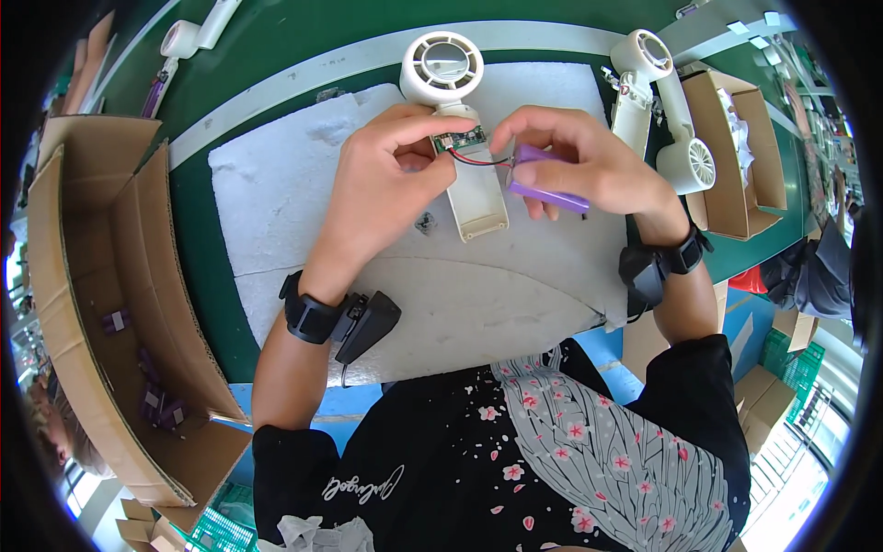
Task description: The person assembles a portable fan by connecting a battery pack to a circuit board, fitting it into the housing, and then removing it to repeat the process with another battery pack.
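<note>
A white handheld fan [480,204] lies with its round head away from me and its handle opened, the hollow inside facing up. At the top of the handle is a small green circuit board [463,139]. My left hand [382,175] grips this board between thumb and index finger, against the fan's neck. Purple and block-shaped, a battery [556,191] sits in my right hand [589,161], pinched by thumb and fingers just right of the handle. Red and black wires [478,161] run from the board to the battery.
A pale foam mat [303,184] covers the green table. At left, a tall cardboard box [138,276] holds several purple batteries. More white fans [644,57] lie at right, beside another cardboard box [766,175]. Fan parts [179,39] rest at the far left.
</note>
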The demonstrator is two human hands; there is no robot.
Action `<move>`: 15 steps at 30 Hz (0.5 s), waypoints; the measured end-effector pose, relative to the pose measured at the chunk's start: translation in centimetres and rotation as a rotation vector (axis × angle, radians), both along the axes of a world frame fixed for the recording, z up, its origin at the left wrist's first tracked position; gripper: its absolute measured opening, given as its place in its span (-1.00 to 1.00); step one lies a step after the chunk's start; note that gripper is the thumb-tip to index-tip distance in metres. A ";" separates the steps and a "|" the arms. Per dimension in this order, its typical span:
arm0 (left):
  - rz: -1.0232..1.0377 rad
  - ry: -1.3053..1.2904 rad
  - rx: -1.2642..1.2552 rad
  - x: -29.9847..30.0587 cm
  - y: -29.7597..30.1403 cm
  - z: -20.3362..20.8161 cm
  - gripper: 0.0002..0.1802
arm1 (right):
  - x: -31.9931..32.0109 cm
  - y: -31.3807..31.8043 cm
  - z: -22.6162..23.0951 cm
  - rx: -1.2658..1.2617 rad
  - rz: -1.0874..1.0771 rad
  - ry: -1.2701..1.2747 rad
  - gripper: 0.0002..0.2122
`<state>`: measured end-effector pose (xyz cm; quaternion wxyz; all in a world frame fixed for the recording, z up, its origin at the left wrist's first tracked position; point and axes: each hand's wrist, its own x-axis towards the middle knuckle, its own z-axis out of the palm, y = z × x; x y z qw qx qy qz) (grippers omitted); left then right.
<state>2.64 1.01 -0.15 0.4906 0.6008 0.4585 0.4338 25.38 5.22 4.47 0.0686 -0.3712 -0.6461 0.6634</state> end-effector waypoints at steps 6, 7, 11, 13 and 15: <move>0.014 0.130 0.087 -0.1 -0.1 0.3 -0.60 | 1.3 0.7 -0.3 -0.364 -0.009 0.296 -0.36; 0.012 0.130 0.087 -0.1 0.0 0.3 -0.60 | 1.4 0.7 -0.4 -0.415 -0.003 0.375 -0.32; 0.022 0.191 0.148 0.0 0.0 0.5 -0.62 | 1.7 0.4 -1.2 -0.346 0.078 0.548 -0.19; 0.041 0.211 0.186 0.1 -0.1 0.4 -0.64 | 1.6 0.6 -0.4 -0.334 0.080 0.456 -0.17; 0.055 0.221 0.203 0.1 -0.2 0.3 -0.65 | 1.4 0.7 0.3 -0.310 0.082 0.269 -0.12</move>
